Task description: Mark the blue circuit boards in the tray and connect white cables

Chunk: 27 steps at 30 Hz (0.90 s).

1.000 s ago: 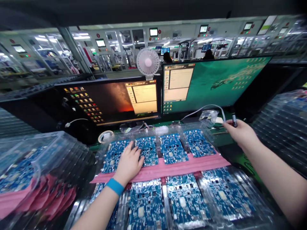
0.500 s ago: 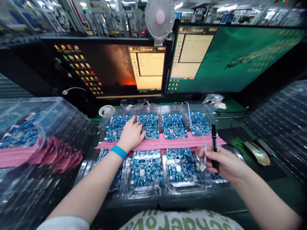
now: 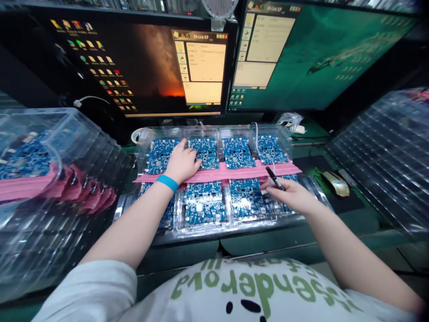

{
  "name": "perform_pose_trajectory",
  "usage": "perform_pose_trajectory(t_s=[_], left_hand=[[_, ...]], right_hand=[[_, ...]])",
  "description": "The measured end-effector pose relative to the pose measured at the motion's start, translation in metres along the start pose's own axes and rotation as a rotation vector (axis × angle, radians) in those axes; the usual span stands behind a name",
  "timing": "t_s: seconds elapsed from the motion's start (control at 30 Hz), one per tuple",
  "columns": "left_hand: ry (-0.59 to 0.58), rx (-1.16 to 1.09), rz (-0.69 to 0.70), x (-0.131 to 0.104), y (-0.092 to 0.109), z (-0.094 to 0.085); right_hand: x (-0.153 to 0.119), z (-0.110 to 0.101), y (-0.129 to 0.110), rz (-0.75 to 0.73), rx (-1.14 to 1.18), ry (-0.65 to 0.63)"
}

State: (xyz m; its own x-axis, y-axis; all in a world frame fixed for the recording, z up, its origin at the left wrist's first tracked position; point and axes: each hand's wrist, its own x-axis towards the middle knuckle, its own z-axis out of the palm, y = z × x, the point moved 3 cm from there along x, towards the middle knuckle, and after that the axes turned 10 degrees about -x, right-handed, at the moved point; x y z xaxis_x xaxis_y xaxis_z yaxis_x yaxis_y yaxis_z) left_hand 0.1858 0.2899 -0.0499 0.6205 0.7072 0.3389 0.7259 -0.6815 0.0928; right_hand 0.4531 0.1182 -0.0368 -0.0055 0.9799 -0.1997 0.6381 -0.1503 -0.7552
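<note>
The black marker (image 3: 275,178) now sits in the right hand (image 3: 291,195), pinched between thumb and fingers and slanted up and to the left, with a thin white cable (image 3: 257,145) running from under the fingers back toward the monitors. A second ago that hand was raised near the far right of the desk by the clear bag; half a second ago it had dropped to the near row, and now it rests low over the front right circuit boards (image 3: 248,197) in the clear plastic tray (image 3: 201,226), so the marker and the cable end have been carried right onto the work. The left hand (image 3: 182,163) has not shifted: it lies flat, fingers spread, pressing on the back row of boards (image 3: 236,152) and the pink foam strip (image 3: 234,171) that crosses the tray, a blue wristband (image 3: 166,182) at the wrist, holding nothing. That reads as the tray being steadied while the right hand comes in on 1 near board. The view has also tipped downward, so the white shirt with green letters now fills the bottom edge. Around the tray stand stacked clear trays (image 3: 382,152) on the right, more with boards and pink foam on the left (image 3: 40,170), a gold mouse (image 3: 336,183), and 2 monitors (image 3: 150,67) behind.
</note>
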Motion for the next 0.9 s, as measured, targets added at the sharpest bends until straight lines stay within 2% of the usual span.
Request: perform_pose_trajectory(t_s=[0.3,0.63,0.9], left_hand=[[-0.015,-0.064,-0.014,-0.002,-0.002,0.001],[-0.021,-0.06,-0.05,-0.006,-0.003,-0.001],[-0.002,-0.089,-0.042,-0.007,-0.003,0.0]], right_hand=[[-0.004,0.009,0.009,0.033,0.025,0.194],[0.004,0.006,0.007,0.002,-0.178,0.227],[0.0,0.014,0.003,0.007,-0.37,0.254]])
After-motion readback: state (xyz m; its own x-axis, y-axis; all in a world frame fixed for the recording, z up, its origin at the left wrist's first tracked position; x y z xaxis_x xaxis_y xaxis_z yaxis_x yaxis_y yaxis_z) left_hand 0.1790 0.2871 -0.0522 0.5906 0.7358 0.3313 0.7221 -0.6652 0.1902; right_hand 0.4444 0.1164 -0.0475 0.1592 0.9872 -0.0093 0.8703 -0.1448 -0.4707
